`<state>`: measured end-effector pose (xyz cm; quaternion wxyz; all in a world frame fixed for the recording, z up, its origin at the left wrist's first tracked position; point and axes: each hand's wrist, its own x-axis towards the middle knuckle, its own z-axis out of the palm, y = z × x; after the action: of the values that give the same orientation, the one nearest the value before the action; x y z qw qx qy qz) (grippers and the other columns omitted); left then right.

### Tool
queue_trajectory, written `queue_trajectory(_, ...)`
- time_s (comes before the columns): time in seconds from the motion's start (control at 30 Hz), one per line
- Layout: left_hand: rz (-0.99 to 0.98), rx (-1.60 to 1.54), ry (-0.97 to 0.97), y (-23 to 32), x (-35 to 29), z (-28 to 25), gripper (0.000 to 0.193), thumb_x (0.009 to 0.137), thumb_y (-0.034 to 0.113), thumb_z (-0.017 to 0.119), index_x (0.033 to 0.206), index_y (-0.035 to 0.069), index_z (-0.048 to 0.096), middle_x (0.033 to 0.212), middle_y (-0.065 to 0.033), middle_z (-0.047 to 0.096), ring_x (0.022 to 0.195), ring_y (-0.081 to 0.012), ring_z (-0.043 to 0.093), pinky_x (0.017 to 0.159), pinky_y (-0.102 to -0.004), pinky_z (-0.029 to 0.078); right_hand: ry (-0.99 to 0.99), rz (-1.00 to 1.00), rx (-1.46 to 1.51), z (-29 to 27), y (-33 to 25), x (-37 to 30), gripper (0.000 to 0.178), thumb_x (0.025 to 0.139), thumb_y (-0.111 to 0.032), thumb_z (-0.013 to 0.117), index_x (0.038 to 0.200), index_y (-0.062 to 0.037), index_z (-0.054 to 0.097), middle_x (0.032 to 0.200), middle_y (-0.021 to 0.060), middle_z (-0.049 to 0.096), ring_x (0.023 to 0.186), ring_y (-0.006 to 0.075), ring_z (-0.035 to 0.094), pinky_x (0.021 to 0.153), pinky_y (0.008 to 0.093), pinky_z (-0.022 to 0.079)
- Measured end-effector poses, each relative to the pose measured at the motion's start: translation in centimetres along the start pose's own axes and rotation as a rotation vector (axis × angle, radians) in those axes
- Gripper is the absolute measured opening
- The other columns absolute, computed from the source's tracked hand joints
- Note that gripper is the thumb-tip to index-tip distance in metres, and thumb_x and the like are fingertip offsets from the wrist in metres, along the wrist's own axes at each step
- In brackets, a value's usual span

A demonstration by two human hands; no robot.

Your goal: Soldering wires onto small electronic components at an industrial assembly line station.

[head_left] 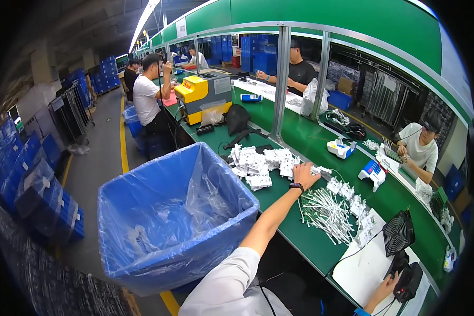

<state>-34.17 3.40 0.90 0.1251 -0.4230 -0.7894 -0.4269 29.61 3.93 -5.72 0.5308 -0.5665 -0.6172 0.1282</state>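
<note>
My left hand (304,177), with a dark band at the wrist, reaches across the green bench. Its fingers are closed on a white plastic part (322,171) at the edge of a heap of similar white parts (253,162). Nearer me lies a pile of thin white sticks or short cables (326,215), with a row of white parts (357,205) along its far side. At the lower right, my right hand (383,290) is closed against a black device (407,284) with a small red light. What its fingers hold there is hidden.
A large blue bin (142,181) lined with clear plastic stands left of the bench. A black fan (398,233) sits by white sheets (355,268) at the right. Metal posts (282,84) rise from the bench, near a yellow-and-grey machine (200,95). Several people work along the line.
</note>
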Motion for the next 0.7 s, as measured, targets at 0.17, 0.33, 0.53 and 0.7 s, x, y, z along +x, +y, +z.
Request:
queue_trajectory(0.17, -0.081, -0.350, 0.146, 1.1, -1.0, -1.0, 0.065, 0.078, 0.039, 0.081, 0.130, 0.006, 0.059, 0.126, -0.0205, 0.063, 0.117, -0.0390, 0.055, 0.101, -0.0501, 0.042, 0.074, -0.011, -0.014, 0.1, -5.4, -2.9, 0.038, 0.103, -0.010, 0.052, 0.141, -0.0029, 0.054, 0.070, -0.0010, 0.033, 0.062, 0.0114, 0.032, 0.056, 0.0301, 0.026)
queue_trajectory(0.33, 0.113, -0.465, 0.286, 2.1, -1.9, -0.1, 0.084, 0.077, 0.031, 0.084, 0.145, -0.001, 0.045, 0.153, -0.0271, 0.042, 0.142, -0.0413, 0.038, 0.119, -0.0522, 0.024, 0.107, -0.082, 0.054, -0.1, -4.7, -3.0, 0.032, 0.100, -0.004, 0.050, 0.130, -0.0022, 0.064, 0.072, -0.0001, 0.040, 0.065, 0.0125, 0.035, 0.059, 0.0327, 0.032)
queue_trajectory(0.53, 0.152, -0.494, 0.279, 4.3, -3.1, -1.2, 0.071, 0.072, 0.026, 0.088, 0.132, 0.001, 0.058, 0.134, -0.0199, 0.058, 0.123, -0.0370, 0.052, 0.107, -0.0474, 0.040, 0.022, -0.103, -0.024, 0.3, -8.7, -3.5, 0.038, 0.094, 0.002, 0.054, 0.131, -0.0044, 0.062, 0.069, 0.0000, 0.041, 0.063, 0.0114, 0.039, 0.057, 0.0301, 0.034)
queue_trajectory(0.7, 0.054, -0.772, 0.224, 5.6, -3.3, -0.9, 0.059, 0.080, 0.020, 0.084, 0.129, 0.001, 0.059, 0.117, -0.0153, 0.063, 0.108, -0.0261, 0.059, 0.099, -0.0382, 0.047, 0.028, -0.112, -0.010, 0.3, -11.8, -4.0, 0.032, 0.096, 0.002, 0.055, 0.126, -0.0035, 0.064, 0.065, -0.0011, 0.039, 0.059, 0.0080, 0.035, 0.053, 0.0280, 0.029)
